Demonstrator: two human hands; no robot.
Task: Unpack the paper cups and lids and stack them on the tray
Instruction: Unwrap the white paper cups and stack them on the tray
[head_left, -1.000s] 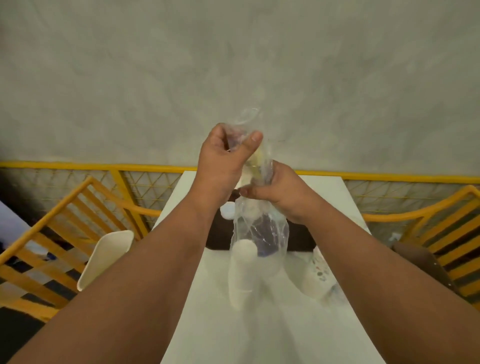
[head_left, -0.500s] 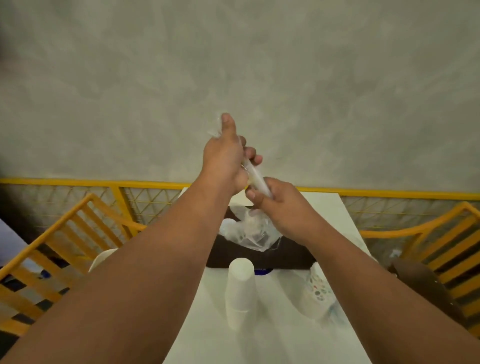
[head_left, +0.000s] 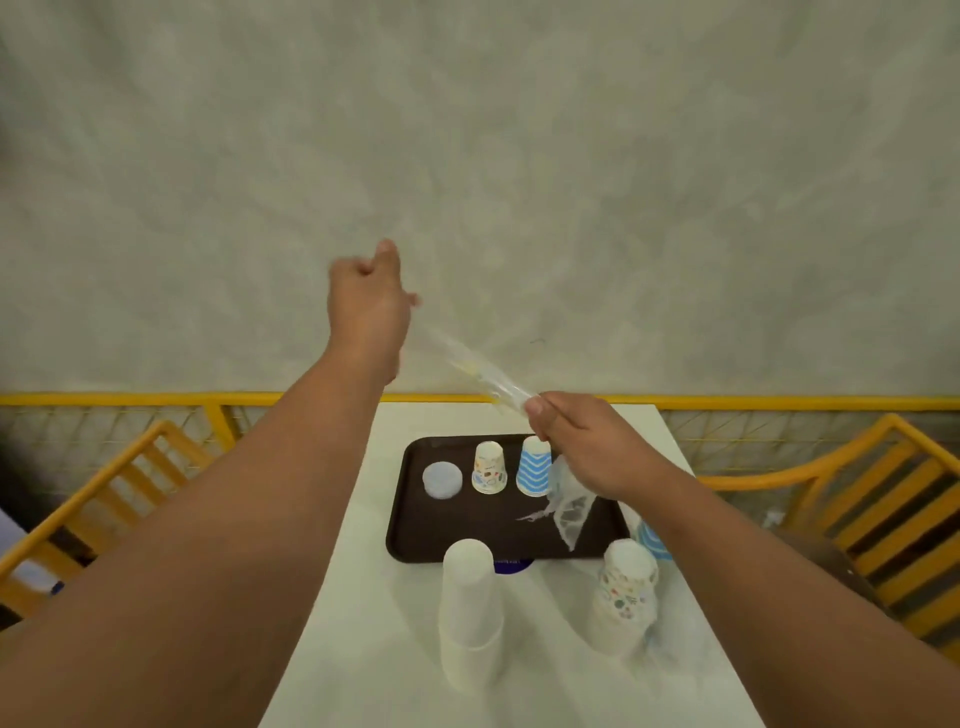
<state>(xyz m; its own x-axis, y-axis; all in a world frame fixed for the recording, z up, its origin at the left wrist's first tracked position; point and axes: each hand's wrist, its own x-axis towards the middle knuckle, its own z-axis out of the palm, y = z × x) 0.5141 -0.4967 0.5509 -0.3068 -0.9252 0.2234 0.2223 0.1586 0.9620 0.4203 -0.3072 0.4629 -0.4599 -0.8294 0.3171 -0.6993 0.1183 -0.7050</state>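
Note:
My left hand (head_left: 366, 306) and my right hand (head_left: 582, 447) pull a clear plastic bag (head_left: 478, 371) taut between them above the table; its loose end (head_left: 569, 512) hangs under the right hand. On the dark brown tray (head_left: 415, 530) stand a stack of white lids (head_left: 442, 479), a patterned cup stack (head_left: 489, 467) and a blue wavy cup stack (head_left: 535, 466), all upside down. In front of the tray, a white cup stack (head_left: 470, 613) and a patterned cup stack still in plastic (head_left: 626, 597) stand on the white table (head_left: 363, 649). A blue cup (head_left: 652, 540) peeks out behind my right forearm.
Yellow wooden chairs stand left (head_left: 104, 493) and right (head_left: 857, 499) of the table. A yellow rail (head_left: 156, 399) runs along the grey wall behind it. A dark blue item (head_left: 511, 565) shows at the tray's front edge.
My hands have drawn apart, the left going up and left, the right down and right, stretching the bag into a thin strip. The tray and its cups have come into view.

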